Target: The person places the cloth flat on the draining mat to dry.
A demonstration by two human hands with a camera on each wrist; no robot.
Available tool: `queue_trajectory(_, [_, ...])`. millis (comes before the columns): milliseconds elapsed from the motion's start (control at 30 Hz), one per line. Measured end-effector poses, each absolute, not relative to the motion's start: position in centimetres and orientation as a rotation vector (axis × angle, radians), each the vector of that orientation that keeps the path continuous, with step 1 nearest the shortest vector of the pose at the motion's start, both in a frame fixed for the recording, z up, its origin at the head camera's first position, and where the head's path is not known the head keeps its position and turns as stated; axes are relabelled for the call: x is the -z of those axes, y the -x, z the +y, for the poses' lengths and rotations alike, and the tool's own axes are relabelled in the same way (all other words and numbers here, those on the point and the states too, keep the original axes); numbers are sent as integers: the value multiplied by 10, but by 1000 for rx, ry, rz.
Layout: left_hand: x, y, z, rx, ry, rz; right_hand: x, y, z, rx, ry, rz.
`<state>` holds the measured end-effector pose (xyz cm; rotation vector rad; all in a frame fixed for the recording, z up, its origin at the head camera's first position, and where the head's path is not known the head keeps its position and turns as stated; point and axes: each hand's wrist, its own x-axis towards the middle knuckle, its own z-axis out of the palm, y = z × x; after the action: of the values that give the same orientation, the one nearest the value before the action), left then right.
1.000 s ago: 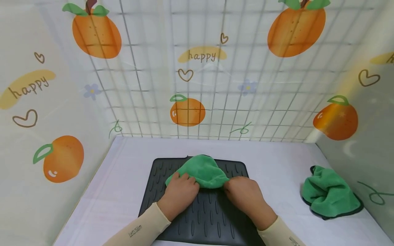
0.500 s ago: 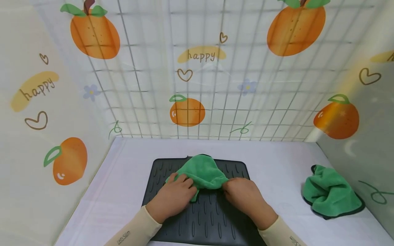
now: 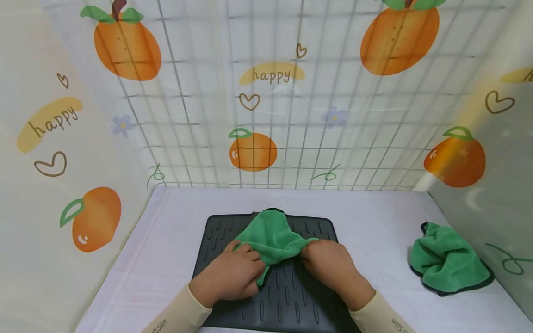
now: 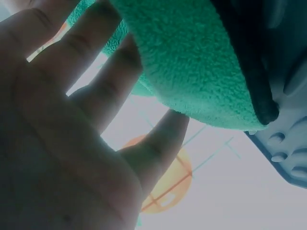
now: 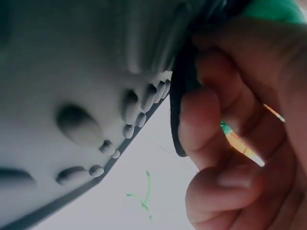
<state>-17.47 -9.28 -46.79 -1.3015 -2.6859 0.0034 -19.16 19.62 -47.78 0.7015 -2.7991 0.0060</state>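
In the head view, a green plush cloth (image 3: 272, 236) with a dark edging lies bunched over a black ridged mat (image 3: 270, 305). My left hand (image 3: 231, 273) rests at the cloth's left side, its fingers extended and spread. In the left wrist view those fingers (image 4: 103, 91) reach along and behind the cloth (image 4: 192, 62), with the palm bare. On the other side, my right hand (image 3: 331, 266) pinches the cloth's right part. Close up in the right wrist view, the curled fingers (image 5: 201, 120) hold the dark edging (image 5: 178, 105), just above the mat.
A second green cloth (image 3: 447, 261) with dark edging lies crumpled on the white table (image 3: 374, 208), to the right. A printed curtain (image 3: 200, 115) with oranges surrounds the table at the back and sides.
My left hand has moved left and nearer, its fingers loosening and spreading. A cloth corner now hangs out beside its thumb. The right hand stays nearly in place, holding its part.
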Motion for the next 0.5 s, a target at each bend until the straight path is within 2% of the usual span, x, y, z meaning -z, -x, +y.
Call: queue_trajectory(500, [473, 173, -80, 11, 1156, -2790, 453, 179, 208, -301, -795, -2727])
